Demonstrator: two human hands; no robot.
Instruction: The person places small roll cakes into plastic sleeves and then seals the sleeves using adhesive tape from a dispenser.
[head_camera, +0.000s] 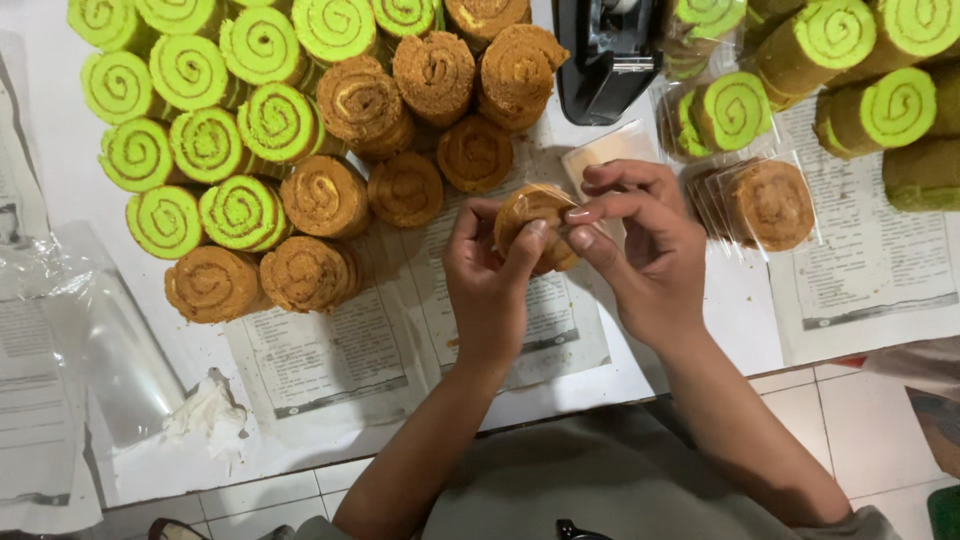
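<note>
Hands meet over the middle of the white table (690, 330), both on one brown spiral roll cake slice in clear plastic wrap (533, 222). Left hand (490, 275) grips the slice from below and the left side, thumb up on its face, fingers curled behind. Right hand (640, 250) pinches the wrap at the slice's right edge with thumb and forefinger, other fingers bent above. Slice is held up off the table, face toward the camera, just above printed paper sheets (330, 360) spread on the table.

Left of the hands: pile of unwrapped brown spiral roll slices (325, 195) lying on the paper, green spiral roll slices (205, 145) packed beside and beyond them. Right of the hands: wrapped brown slice (772, 205) lying flat, wrapped green slice (733, 110) just behind it, near the right hand but apart from it. Long green-and-brown roll logs (880, 105) at the far right. Black tape dispenser (610, 60) at the top centre, beyond the held slice. Crumpled clear plastic sheet (110, 340) at the lower left, well apart from the hands. Tiled floor (860, 420) shows below the table edge.
</note>
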